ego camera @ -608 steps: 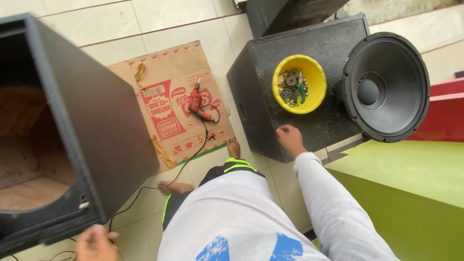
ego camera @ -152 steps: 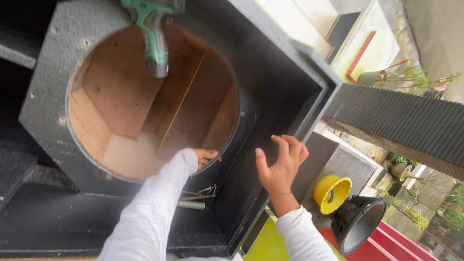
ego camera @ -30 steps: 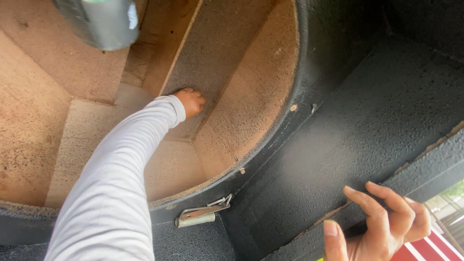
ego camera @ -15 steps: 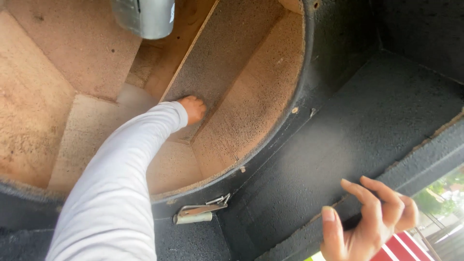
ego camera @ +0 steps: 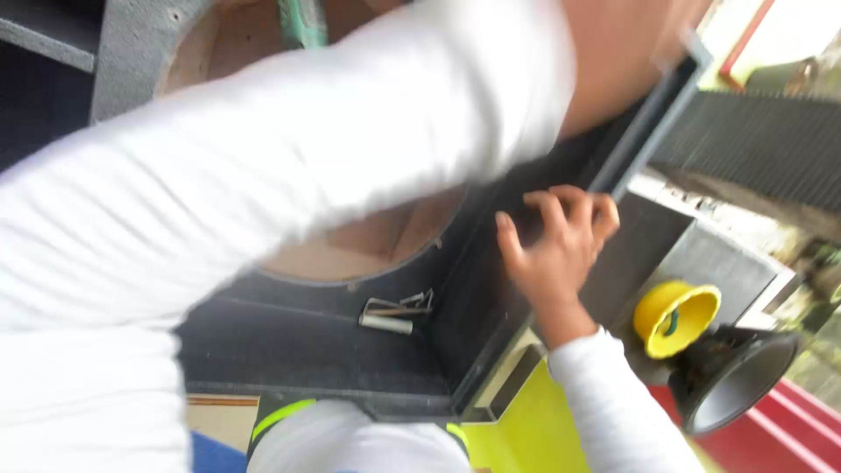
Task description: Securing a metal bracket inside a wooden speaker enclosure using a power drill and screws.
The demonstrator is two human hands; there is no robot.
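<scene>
I have the black speaker cabinet (ego camera: 350,368) open side up in front of me, its round cutout (ego camera: 368,245) showing bare wood inside. My right hand (ego camera: 556,241) is curled over the cabinet's right-hand edge, fingers bent and gripping the black rim, steadying the box. My left arm, in a white sleeve (ego camera: 263,175), sweeps across the near left of the view as a heavy blur. The left hand (ego camera: 626,52) is a smeared patch at the far upper right, and I cannot tell whether it is spread, closed or holding anything.

A small folded metal clip (ego camera: 396,313) lies on the black carpeted face just below the cutout, near the middle. A green tool (ego camera: 302,22) shows at the far top edge, partly hidden by the sleeve. Off to the right, well apart from the cabinet, sit a yellow bowl (ego camera: 676,317) on another black box and a loose speaker cone (ego camera: 731,381) beside it.

I judge this as a bracing and repositioning step on the cabinet. Any further handling calls for keeping the right-hand grip firm on the rim and keeping clear of the clip.
</scene>
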